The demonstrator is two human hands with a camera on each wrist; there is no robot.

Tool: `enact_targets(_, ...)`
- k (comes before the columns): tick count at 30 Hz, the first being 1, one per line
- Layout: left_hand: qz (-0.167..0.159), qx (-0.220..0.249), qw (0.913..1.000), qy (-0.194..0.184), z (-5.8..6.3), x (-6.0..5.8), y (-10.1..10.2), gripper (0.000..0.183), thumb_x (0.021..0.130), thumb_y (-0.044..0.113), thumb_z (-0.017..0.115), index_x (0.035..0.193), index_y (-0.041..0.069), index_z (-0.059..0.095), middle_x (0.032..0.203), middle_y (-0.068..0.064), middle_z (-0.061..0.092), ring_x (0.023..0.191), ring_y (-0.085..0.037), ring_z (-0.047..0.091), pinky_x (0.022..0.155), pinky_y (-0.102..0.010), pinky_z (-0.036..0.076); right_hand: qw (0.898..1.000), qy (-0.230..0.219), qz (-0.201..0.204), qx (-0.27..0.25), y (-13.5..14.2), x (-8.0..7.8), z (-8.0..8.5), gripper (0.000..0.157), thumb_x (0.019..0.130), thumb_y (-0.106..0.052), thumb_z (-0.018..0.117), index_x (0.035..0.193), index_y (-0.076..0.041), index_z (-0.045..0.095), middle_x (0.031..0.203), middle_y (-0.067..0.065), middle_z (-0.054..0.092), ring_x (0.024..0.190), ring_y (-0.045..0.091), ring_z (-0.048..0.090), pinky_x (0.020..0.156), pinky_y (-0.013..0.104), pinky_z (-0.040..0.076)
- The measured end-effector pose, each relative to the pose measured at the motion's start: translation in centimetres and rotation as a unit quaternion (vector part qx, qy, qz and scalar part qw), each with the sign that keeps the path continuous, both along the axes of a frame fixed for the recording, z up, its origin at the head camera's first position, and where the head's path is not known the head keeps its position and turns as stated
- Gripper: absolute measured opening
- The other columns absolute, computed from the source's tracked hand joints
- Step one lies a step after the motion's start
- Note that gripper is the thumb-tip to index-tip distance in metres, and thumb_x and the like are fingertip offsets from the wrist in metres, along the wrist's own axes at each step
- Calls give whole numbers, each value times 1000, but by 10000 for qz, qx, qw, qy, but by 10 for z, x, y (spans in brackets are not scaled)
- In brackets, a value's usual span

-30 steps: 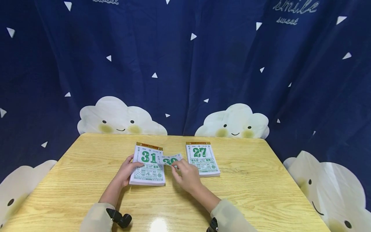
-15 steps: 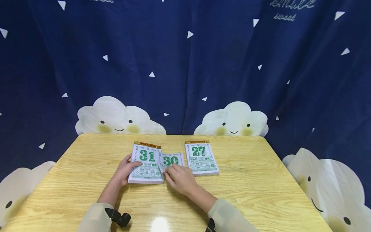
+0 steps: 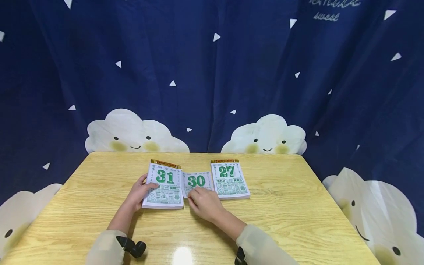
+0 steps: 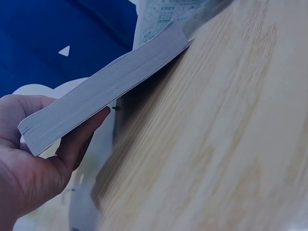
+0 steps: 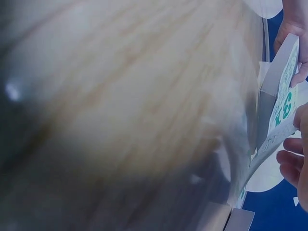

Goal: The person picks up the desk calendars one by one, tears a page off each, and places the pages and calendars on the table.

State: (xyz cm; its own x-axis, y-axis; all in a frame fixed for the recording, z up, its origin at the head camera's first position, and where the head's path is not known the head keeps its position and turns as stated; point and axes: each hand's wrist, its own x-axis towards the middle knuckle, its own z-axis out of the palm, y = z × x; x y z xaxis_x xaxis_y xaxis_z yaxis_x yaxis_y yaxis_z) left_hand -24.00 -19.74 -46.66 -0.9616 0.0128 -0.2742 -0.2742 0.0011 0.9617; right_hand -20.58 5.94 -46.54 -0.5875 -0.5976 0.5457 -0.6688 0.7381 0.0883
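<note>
My left hand [image 3: 136,194] grips the left edge of a thick tear-off calendar [image 3: 163,198] showing a green 31, thumb on its face. In the left wrist view the calendar's page block [image 4: 103,84] is tilted, its gripped side lifted above the table and the fingers beneath. Between thumb and fingertips my right hand [image 3: 207,205] pinches the lower edge of a loose calendar sheet [image 3: 197,181] printed 30. That sheet lies between the two calendars, and in the right wrist view the paper [image 5: 272,139] slants up to the fingers. Right of it lies a second calendar [image 3: 232,187] showing 27.
Both calendars have a gold and red binding strip [image 3: 225,161] along the top. The wooden table [image 3: 281,217] ends at a dark blue curtain [image 3: 185,73] with white cloud shapes. A small black device [image 3: 131,246] is strapped at the left wrist.
The 30 sheet has come down from a raised, bent position to lie flatter between the calendars, face up. My left hand and the 31 calendar have shifted slightly left.
</note>
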Motion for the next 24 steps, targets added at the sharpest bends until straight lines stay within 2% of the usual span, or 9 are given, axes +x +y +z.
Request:
enact_targets(5, -39, -82, 10000, 9, -1, -1, -5, 77, 89, 11, 59, 151, 13, 13, 114, -11, 48, 75, -11, 65, 66, -31, 60, 9999, -113, -31, 116, -2, -2, -1, 9, 88, -26, 60, 89, -22, 67, 82, -10, 65, 69, 3, 59, 54, 13, 46)
enact_targets(10, 9, -302, 9995, -99, -2, -4, -11, 78, 88, 13, 59, 151, 14, 13, 118, -12, 47, 76, -9, 63, 67, -28, 59, 9990, -364, -62, 244, -3, -3, -2, 7, 87, -26, 60, 87, -22, 65, 77, -11, 61, 64, 3, 54, 49, 10, 37)
enact_targets(15, 38, -831, 9965, -90, -5, -6, -15, 77, 87, 13, 60, 150, 11, 16, 122, -16, 44, 79, -10, 59, 67, -24, 56, 9982, -424, -33, 432, -3, -2, -5, 5, 86, -26, 61, 86, -22, 64, 77, -11, 61, 63, 2, 54, 49, 10, 38)
enact_targets(19, 34, -1338, 9910, 2, -6, -6, -17, 76, 86, 13, 60, 149, 7, 19, 123, -19, 43, 86, -16, 55, 68, -22, 51, 9971, -470, -40, 596, -4, -1, -5, 4, 85, -26, 62, 84, -22, 63, 78, -11, 62, 64, 3, 55, 48, 10, 38)
enact_targets(22, 13, -1691, 9856, 68, -5, -6, -17, 76, 85, 14, 61, 148, 5, 20, 128, -22, 42, 97, -24, 53, 75, -25, 49, 9960, -566, -77, 683, -5, -1, -5, 4, 85, -27, 63, 84, -23, 62, 77, -12, 60, 64, 3, 54, 48, 10, 36)
enact_targets(24, -18, -1905, 9816, 102, -4, -6, -18, 77, 84, 15, 62, 148, 3, 20, 131, -24, 41, 105, -29, 51, 83, -31, 48, 9957, -581, -76, 723, -6, 0, -5, 4, 85, -27, 63, 84, -23, 62, 76, -12, 59, 64, 3, 54, 48, 10, 36)
